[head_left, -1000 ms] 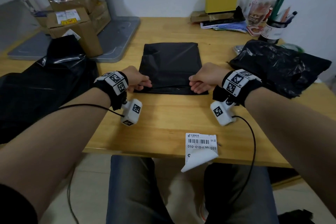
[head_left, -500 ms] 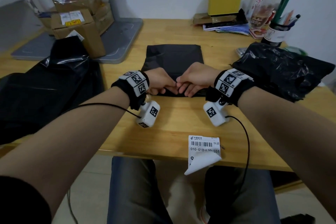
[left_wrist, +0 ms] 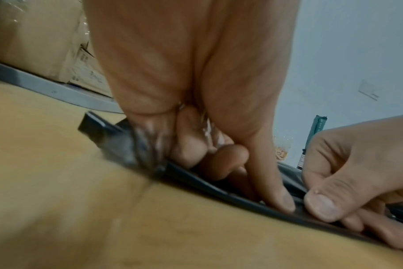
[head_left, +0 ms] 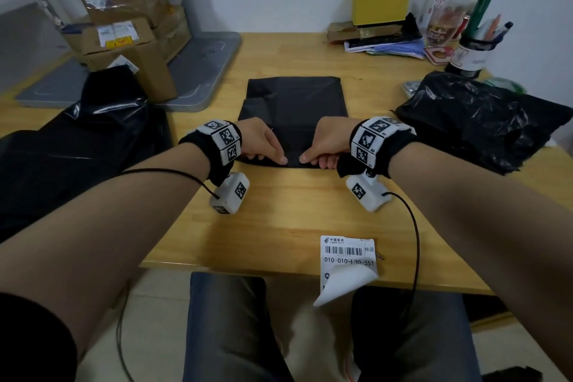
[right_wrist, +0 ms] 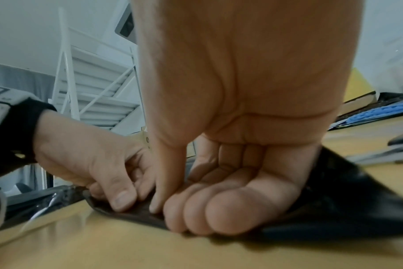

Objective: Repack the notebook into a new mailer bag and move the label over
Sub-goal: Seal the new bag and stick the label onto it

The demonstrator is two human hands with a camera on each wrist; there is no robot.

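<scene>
The mailer bag [head_left: 294,105] is seen from the head view lying flat mid-bench, long axis running away from the person, its near edge pinched by the left hand [head_left: 260,143] and right hand [head_left: 328,143]. The label [head_left: 348,253] lies nearer, at the bench [head_left: 279,226] edge. In both wrist views, thumbs are pressed onto the flap, fingers curled beneath.

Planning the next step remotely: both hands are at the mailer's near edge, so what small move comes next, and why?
Probably run both thumbs outward along the fold to seal it: the left hand and right hand pinch the black mailer bag mid-edge, while the label waits unapplied.
</scene>
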